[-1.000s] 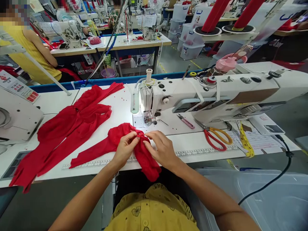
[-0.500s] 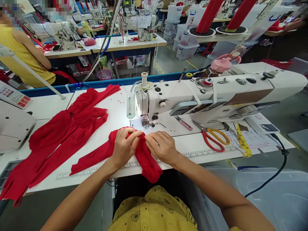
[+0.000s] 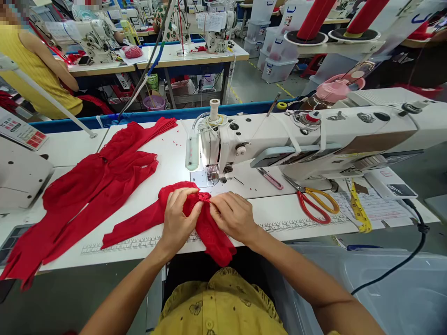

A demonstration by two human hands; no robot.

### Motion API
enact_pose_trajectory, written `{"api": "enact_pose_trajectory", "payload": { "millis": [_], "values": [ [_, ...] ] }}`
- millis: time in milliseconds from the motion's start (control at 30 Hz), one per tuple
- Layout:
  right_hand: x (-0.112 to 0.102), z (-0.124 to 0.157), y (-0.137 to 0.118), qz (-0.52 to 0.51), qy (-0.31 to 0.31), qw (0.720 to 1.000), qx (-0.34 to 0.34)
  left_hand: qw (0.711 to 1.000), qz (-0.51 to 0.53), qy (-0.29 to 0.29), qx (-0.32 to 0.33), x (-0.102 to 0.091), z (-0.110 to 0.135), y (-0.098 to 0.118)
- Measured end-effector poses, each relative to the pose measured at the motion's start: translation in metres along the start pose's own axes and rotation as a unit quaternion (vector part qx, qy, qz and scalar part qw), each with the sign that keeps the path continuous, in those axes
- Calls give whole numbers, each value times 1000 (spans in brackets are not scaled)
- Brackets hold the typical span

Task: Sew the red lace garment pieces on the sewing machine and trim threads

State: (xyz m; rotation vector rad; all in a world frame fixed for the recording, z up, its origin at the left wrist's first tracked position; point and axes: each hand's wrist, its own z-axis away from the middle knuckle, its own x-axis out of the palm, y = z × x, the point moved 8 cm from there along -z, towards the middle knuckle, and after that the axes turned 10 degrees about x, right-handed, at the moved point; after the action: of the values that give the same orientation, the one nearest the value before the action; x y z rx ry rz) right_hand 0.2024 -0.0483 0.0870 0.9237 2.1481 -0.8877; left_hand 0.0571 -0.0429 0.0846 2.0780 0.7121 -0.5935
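A piece of red lace fabric [image 3: 216, 237] lies bunched at the table's front edge, one end hanging over. My left hand [image 3: 180, 218] grips it from the left, thumb and fingers curled on its gathered upper edge. From the right, my right hand [image 3: 235, 216] pinches the same edge between thumb and fingertips. Just beyond the fabric stands the sewing machine [image 3: 240, 139], its presser foot [image 3: 212, 174] close to my fingers but apart from the cloth. A second heap of red garment pieces [image 3: 91, 190] is spread out on the left.
Right of my hands lie a thread snipper [image 3: 270, 178], scissors [image 3: 310, 200] with red and yellow handles, and a yellow tape measure [image 3: 359, 209]. A ruler strip [image 3: 279, 226] runs along the front edge. A clear plastic bin [image 3: 391, 279] stands below right. Another person [image 3: 38, 70] sits far left.
My left thumb has come down and apart from the right fingers, exposing the gathered red edge between my hands. The view has shifted slightly.
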Motion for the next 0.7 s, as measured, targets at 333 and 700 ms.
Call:
{"api": "enact_pose_trajectory", "payload": {
  "millis": [333, 700],
  "values": [
    [21, -5, 30, -380, -189, 873, 240, 976, 108, -179, 60, 14, -34, -5],
    [9, -4, 50, -234, -213, 923, 217, 867, 398, -136, -267, 24, -33, -44]
  ]
}}
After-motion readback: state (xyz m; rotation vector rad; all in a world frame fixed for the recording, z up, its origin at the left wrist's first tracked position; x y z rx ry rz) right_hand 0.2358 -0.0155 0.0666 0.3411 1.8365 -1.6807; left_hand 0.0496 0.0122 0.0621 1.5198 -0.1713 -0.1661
